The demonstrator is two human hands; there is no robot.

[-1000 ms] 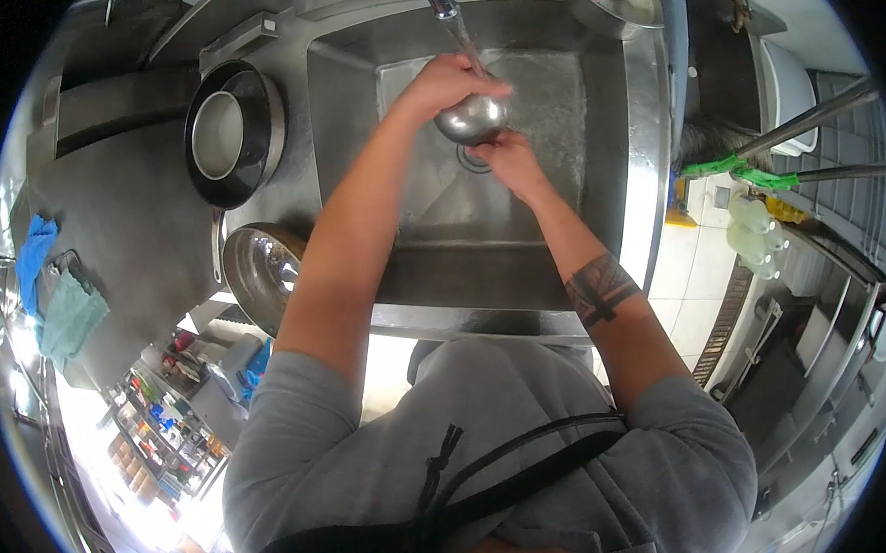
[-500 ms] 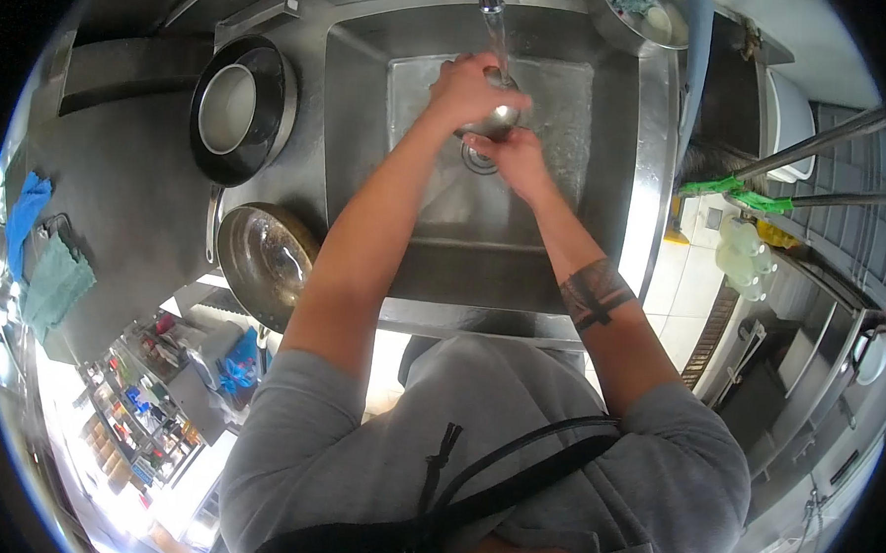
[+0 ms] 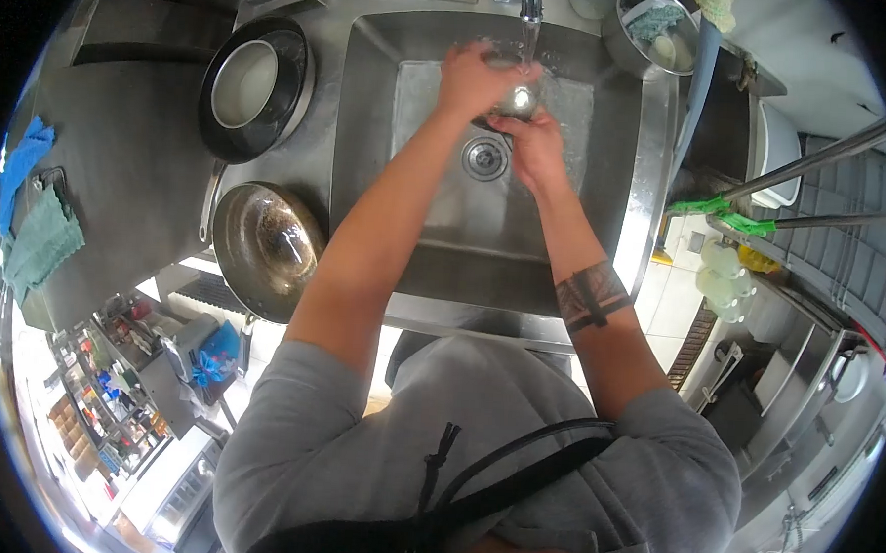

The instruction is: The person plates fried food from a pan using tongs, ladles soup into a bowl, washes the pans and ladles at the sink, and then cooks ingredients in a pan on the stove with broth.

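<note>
The two hands were close together, and both were closed around one small metal bowl point(image 3: 519, 103), which was held above the sink point(image 3: 463, 268), in the stream of the tap point(image 3: 531, 6). The left hand point(image 3: 477, 80) gripped the bowl from the far side and the left, with its fingers spread near the falling water, while the right hand point(image 3: 539, 148) supported it from the near side, with the thumb against the metal. How the hidden fingers lay under the bowl I could not tell. Water splashed around the bowl and the left fingers. The drain point(image 3: 485, 159) was visible just below the right hand in the picture. On the counter to the left stood a black pan point(image 3: 296, 58) with a pale bowl point(image 3: 245, 85) inside it, and nearer to the person was a brown-stained pan point(image 3: 267, 237). At the far right corner of the sink stood a metal pot point(image 3: 626, 55), which contained a greenish cloth point(image 3: 657, 22).
</note>
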